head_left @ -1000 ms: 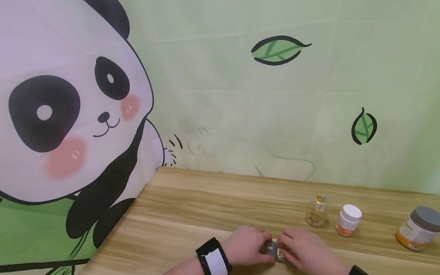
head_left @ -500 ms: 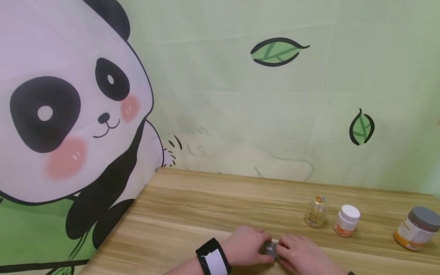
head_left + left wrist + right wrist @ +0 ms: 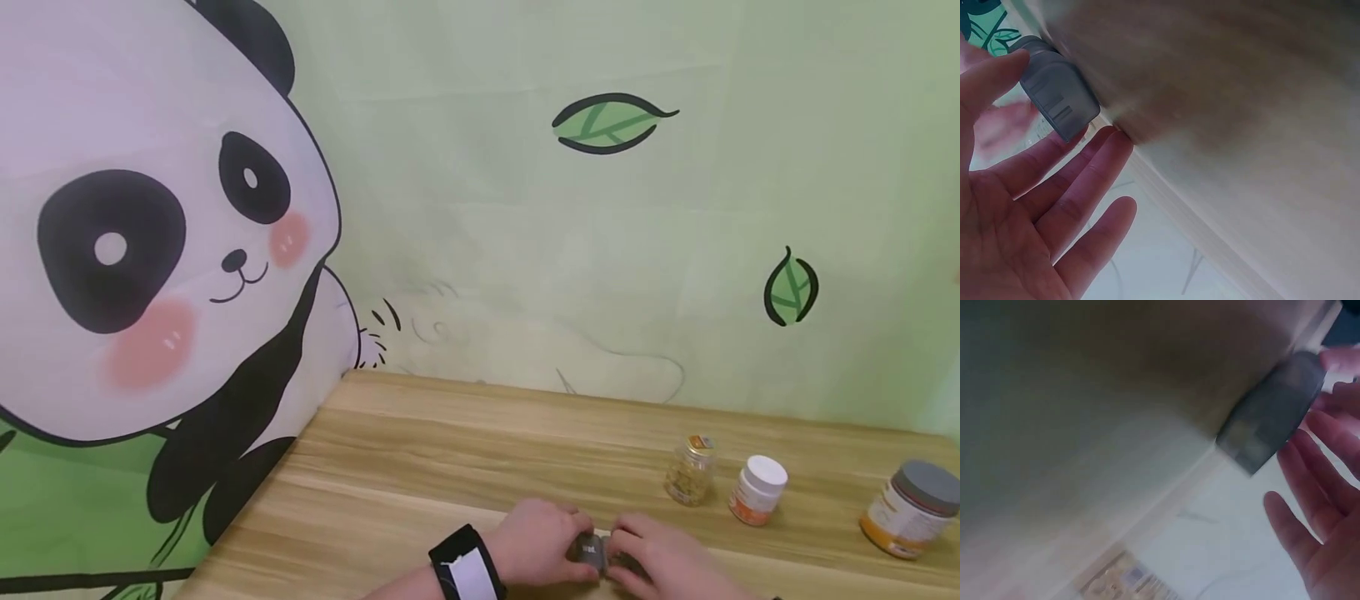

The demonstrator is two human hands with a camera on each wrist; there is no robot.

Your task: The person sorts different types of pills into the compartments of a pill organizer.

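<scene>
A small grey pill organizer (image 3: 591,551) lies on the wooden table, with light lettering like "Wed." on one lid. My left hand (image 3: 538,543) holds its left side, thumb at the near edge and fingers at the far edge. In the left wrist view the translucent end of the pill organizer (image 3: 1060,94) shows between thumb and fingers. From the other side my right hand (image 3: 663,557) pinches the right end, covering much of it. The right wrist view shows that end of the pill organizer (image 3: 1272,412) blurred, fingers along its side.
Behind my right hand stand a clear gold-capped jar (image 3: 688,477) with yellowish contents and a white-lidded bottle (image 3: 759,492). A larger grey-lidded jar (image 3: 909,510) is at the far right. A panda-print cloth (image 3: 480,208) hangs behind the table (image 3: 420,450).
The pill organizer's right compartment stood open with something yellowish inside a second ago; its lid is now down under my right hand. The left hand keeps its hold.
</scene>
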